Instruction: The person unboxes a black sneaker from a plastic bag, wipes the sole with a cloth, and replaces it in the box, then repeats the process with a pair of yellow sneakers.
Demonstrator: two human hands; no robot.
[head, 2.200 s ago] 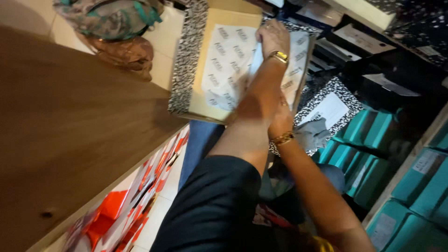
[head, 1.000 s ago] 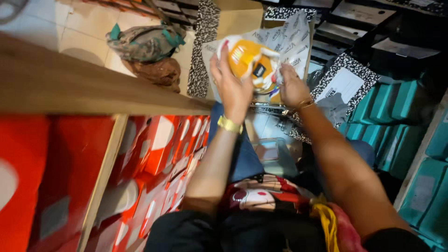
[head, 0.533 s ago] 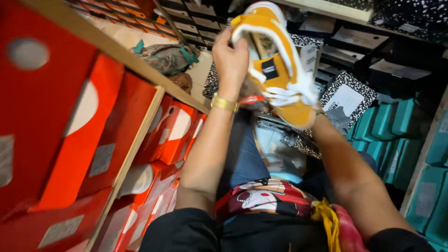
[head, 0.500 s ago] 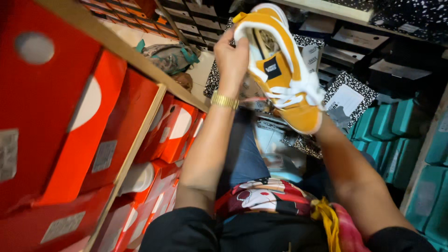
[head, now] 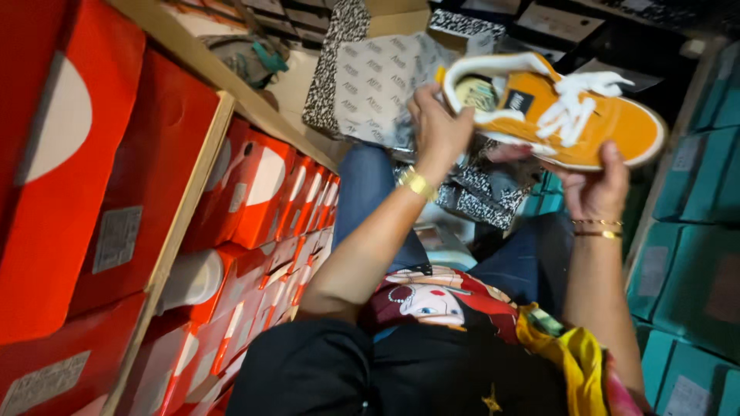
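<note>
Orange suede sneaker (head: 574,115), white laces, gripped by left hand (head: 441,131), right hand (head: 597,189).

Red boxes (head: 116,192) left; teal boxes (head: 694,254) right.

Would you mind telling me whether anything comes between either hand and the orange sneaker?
Nothing visible does. The left hand grips the sneaker directly at its heel, and the right hand touches it from below near the toe, with no paper or box between skin and shoe.
</note>
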